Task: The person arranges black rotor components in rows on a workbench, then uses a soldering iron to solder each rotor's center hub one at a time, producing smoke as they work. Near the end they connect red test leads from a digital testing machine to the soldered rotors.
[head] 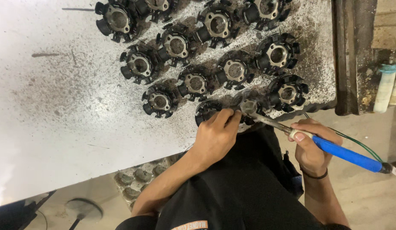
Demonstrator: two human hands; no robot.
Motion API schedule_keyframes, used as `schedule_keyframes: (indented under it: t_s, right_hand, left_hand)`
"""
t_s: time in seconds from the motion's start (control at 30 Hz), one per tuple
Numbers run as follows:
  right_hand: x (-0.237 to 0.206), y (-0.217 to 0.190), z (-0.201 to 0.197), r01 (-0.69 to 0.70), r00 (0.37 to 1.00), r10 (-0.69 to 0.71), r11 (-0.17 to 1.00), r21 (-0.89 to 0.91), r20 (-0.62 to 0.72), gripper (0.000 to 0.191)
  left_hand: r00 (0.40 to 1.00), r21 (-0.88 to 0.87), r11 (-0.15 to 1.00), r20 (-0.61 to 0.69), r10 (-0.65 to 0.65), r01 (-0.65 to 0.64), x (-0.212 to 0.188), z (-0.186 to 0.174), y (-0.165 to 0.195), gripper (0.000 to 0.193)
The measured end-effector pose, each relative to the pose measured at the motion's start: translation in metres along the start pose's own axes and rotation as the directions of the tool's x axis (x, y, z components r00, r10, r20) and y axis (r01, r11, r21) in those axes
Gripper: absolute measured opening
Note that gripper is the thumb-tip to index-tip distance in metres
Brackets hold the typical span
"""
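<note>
Speckled white worktable (57,106), dusty concrete floor (368,196), dim light.

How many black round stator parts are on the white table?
13 stator parts at least. Four along the top edge, partly cropped; three in the second row; three in the third; two lower; one at the near edge under the left hand and soldering iron. More may lie off-frame.

You are looking down at a white speckled worktable (70,127), blackened with fine dark grit toward its far right part. Round black stator cores (193,83) with metal hubs lie on it in slanting rows.
</note>
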State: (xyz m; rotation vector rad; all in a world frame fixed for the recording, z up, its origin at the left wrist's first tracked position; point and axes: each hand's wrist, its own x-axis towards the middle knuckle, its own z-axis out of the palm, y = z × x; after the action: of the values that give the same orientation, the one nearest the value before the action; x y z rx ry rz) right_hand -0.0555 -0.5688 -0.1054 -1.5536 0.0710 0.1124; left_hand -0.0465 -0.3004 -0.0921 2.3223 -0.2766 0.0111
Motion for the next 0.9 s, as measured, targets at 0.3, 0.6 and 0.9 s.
schedule_keyframes:
  t_s: [0.3, 0.6, 0.9]
  right_hand:
    - [-0.0024, -0.0005, -0.0007, 0.014, 0.999, -0.009, 0.995, 0.096, -0.046, 0.024]
    - [-0.0015, 0.0044, -0.0038, 0.046, 0.999, -0.045, 0.999, -0.011, 0.025, 0.022]
    - [-0.0019, 0.0048, -0.0042, 0.016, 1.0, -0.015, 0.998, 0.057, -0.017, 0.021]
  left_hand:
    - [0.999, 0.032, 0.999, -0.043, 0.029, -0.027, -0.0036, 0.0028, -0.0015, 0.029]
    - [0.999, -0.015, 0.999, -0.02, 0.051, -0.051, -0.0043, 0.0015, -0.0037, 0.037]
    - [0.998, 0.01, 0.999, -0.038, 0.042, -0.041, -0.0079, 0.0066, -0.0065, 0.03]
